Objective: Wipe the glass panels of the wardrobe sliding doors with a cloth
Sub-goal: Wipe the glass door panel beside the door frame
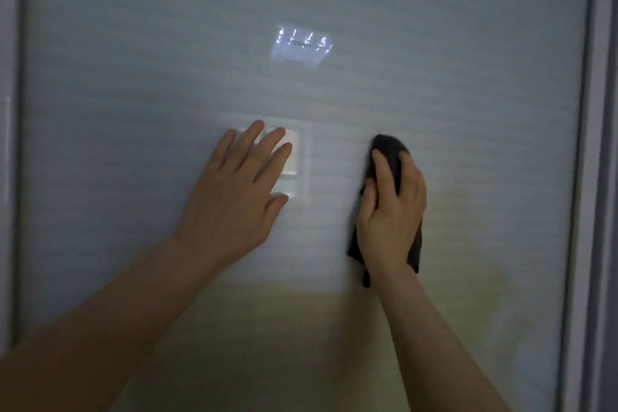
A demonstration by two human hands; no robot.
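A frosted grey glass panel (pixel 434 84) of the wardrobe sliding door fills the view. My left hand (pixel 234 191) lies flat on the glass with its fingers straight and spread, left of centre. My right hand (pixel 391 211) grips a dark cloth (pixel 388 147) and presses it against the glass to the right of the left hand. The cloth sticks out above my fingers and hangs below my wrist.
The door's grey frame (pixel 598 177) runs down the right edge, and another frame strip (pixel 10 177) runs down the left. Pale window reflections (pixel 301 47) show on the glass above my hands and behind my left fingers.
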